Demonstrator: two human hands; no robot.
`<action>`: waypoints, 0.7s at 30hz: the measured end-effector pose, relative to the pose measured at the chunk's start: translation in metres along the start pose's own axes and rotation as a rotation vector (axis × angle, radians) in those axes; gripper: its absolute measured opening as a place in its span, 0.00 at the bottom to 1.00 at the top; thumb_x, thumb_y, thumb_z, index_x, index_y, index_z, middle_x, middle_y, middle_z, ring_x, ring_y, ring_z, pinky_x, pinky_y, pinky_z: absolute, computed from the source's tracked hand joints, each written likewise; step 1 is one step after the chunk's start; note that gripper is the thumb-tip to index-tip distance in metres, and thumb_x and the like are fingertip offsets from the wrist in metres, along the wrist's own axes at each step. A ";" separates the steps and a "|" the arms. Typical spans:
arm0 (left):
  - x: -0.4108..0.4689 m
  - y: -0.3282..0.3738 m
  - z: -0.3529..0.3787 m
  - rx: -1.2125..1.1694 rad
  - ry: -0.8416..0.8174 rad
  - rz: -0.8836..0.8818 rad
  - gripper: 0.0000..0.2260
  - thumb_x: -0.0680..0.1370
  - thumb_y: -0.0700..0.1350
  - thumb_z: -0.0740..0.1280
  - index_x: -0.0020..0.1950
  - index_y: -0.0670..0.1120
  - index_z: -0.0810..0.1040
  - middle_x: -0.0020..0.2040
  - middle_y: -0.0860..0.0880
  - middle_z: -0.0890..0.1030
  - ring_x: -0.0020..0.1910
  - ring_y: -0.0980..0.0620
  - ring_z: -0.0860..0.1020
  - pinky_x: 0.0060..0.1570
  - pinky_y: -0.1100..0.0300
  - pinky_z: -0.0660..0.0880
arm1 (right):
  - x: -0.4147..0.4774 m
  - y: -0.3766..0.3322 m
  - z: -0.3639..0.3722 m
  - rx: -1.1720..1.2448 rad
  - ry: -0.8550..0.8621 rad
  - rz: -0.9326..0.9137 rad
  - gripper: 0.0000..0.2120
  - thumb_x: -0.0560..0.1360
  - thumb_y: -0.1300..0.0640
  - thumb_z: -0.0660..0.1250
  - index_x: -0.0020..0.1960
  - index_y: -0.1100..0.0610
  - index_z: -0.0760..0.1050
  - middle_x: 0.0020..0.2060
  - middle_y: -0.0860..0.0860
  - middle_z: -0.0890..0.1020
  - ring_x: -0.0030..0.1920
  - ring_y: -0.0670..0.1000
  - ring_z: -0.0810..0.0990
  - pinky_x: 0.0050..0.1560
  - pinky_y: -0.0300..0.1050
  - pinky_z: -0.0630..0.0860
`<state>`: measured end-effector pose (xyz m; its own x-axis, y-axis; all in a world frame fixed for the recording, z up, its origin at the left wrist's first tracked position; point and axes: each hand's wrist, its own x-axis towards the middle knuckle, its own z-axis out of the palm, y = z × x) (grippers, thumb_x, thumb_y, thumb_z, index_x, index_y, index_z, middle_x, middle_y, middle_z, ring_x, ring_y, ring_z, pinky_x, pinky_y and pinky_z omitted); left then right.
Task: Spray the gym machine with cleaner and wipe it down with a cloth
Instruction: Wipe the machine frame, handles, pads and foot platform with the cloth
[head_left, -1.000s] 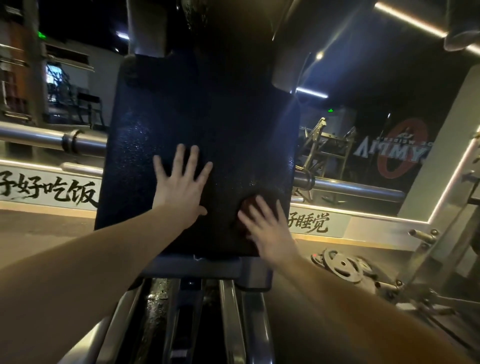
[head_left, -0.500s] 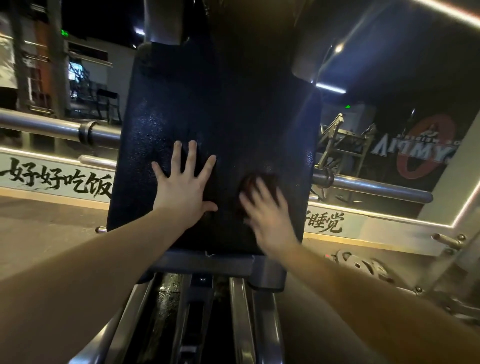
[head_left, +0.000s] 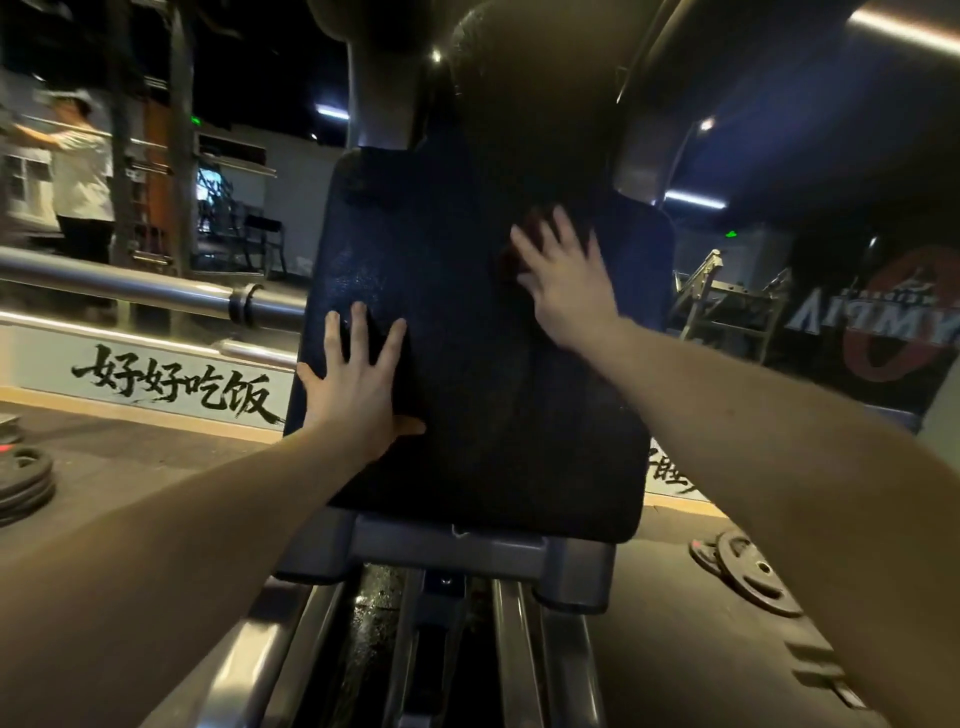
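Pressing cloth to machine pad: hand positions noted

Right hand (head_left: 566, 280) lies with fingers spread and nearly straight. It presses a dark reddish cloth (head_left: 522, 234) flat against the upper right part of the black back pad (head_left: 467, 374). Only a small part of the cloth shows past the fingertips, and this hand is somewhat blurred. Left hand (head_left: 358, 384) is wide, with fingers fanned and the palm flat on the lower left part of the same pad, near its left edge. It holds nothing. The two hands are well apart on the pad surface.

The pad stands upright, slightly tilted, on the grey frame of the gym machine (head_left: 467, 551). Fine droplets or a sheen show on its left half. Steel rails (head_left: 511, 654) run from the frame towards the camera.

A steel bar (head_left: 156, 291) extends to the left behind the pad. Weight plates (head_left: 23, 483) are stacked on the floor (head_left: 130, 467) at the left, and more plates lie at the right. Black brush lettering (head_left: 182, 387) runs along the low wall. A person (head_left: 78, 171) in a white shirt stands at the far left, blurred.
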<state>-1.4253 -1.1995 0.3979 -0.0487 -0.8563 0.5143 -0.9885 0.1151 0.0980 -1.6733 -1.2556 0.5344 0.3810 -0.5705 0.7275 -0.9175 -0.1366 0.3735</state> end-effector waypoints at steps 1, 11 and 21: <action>0.001 -0.002 0.004 -0.021 -0.001 -0.005 0.58 0.71 0.71 0.71 0.82 0.56 0.32 0.81 0.43 0.29 0.80 0.35 0.33 0.73 0.24 0.56 | 0.014 0.000 -0.001 0.002 -0.004 0.054 0.28 0.86 0.48 0.55 0.84 0.49 0.54 0.83 0.54 0.57 0.83 0.58 0.44 0.81 0.65 0.44; 0.001 -0.008 0.009 0.052 0.026 0.038 0.55 0.72 0.73 0.67 0.82 0.56 0.31 0.81 0.42 0.29 0.81 0.35 0.33 0.73 0.30 0.62 | -0.232 -0.107 0.070 0.010 -0.181 -0.513 0.29 0.77 0.51 0.64 0.78 0.51 0.67 0.77 0.54 0.69 0.83 0.58 0.50 0.79 0.65 0.54; -0.001 -0.026 0.000 0.034 0.023 0.116 0.50 0.76 0.65 0.70 0.83 0.57 0.36 0.82 0.45 0.31 0.82 0.38 0.36 0.72 0.36 0.68 | 0.003 -0.030 0.002 -0.028 -0.025 -0.265 0.27 0.83 0.51 0.63 0.81 0.49 0.63 0.80 0.55 0.64 0.83 0.56 0.51 0.80 0.61 0.49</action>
<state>-1.4000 -1.2018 0.3948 -0.1603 -0.8262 0.5402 -0.9807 0.1953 0.0076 -1.6451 -1.2553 0.5241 0.6042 -0.5376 0.5882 -0.7827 -0.2616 0.5648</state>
